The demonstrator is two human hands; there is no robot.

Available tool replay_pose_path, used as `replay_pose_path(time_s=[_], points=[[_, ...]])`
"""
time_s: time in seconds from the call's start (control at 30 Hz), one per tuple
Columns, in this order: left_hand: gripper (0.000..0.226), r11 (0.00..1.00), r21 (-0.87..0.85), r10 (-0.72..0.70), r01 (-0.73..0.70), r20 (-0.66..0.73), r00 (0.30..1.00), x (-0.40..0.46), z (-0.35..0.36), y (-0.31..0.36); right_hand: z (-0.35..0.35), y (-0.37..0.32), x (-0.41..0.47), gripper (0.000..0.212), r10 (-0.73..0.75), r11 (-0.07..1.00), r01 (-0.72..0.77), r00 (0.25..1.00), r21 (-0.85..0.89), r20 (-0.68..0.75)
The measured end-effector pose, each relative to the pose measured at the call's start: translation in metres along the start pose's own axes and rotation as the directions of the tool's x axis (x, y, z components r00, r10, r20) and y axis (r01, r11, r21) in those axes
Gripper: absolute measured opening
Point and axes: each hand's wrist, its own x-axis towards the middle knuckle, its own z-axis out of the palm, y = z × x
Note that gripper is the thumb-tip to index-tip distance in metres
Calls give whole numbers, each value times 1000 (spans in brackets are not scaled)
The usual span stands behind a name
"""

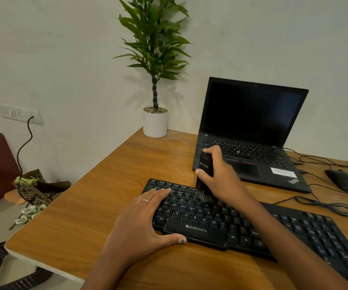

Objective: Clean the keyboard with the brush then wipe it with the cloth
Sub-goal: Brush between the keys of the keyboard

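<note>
The left hand (145, 218) lies flat on the keyboard's (294, 233) left end, fingers straight — the right hand (221, 176) grips the black brush (205, 168), bristles on the upper key rows.

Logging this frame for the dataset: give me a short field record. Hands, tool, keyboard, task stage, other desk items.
left hand: flat on the left end of the keyboard, fingers straight, steadying it
right hand: grips the black brush upright
brush contact: bristles down on the upper key rows, near the middle of the keyboard
task stage: brushing; no cloth in view
laptop: open behind the keyboard, screen dark
mouse: right of the laptop, wired
potted plant: back edge of the wooden desk
</note>
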Motion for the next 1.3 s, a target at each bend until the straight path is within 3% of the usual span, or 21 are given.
replay_pose_path(time_s=[0.07,0.17,0.3,0.37,0.43,0.6,0.73,0.9,1.03,1.17,1.3], points=[[105,1000,-1,-4,4,4,1000,0,-1,0,-4,0,4,39,4,999,-3,999,33,-38],[105,1000,5,4,-4,-5,1000,0,-1,-1,9,2,-3,43,-53,997,45,988,-56,-144],[103,1000,8,0,0,5,1000,0,-2,0,1,-4,-1,39,-21,1000,21,1000,-19,14],[102,1000,3,-1,1,10,1000,-1,-3,0,-1,-5,0,39,-29,1000,28,999,-9,-43],[102,1000,-8,5,-5,4,1000,-1,-3,0,9,-4,-7,42,-83,992,69,988,-105,-130],[103,1000,-18,12,-12,-6,1000,-1,-1,0,4,-12,-4,36,-94,989,92,996,-120,-6],[104,1000,-25,8,-8,-15,1000,-1,-1,0,6,-6,-4,38,-110,978,86,987,-189,-120],[105,1000,-6,2,-2,-5,1000,-1,-2,0,-3,-11,-3,37,-31,992,34,999,-120,29],[105,1000,-12,3,-3,-8,1000,0,-2,1,7,-11,-15,41,-88,986,75,992,-148,-88],[104,1000,-14,-2,2,-1,1000,-1,-2,1,1,-18,-12,38,-53,988,60,997,-139,57],[105,1000,-7,-2,2,0,1000,-1,-3,1,5,-18,-14,38,-86,986,74,994,-152,-72]])
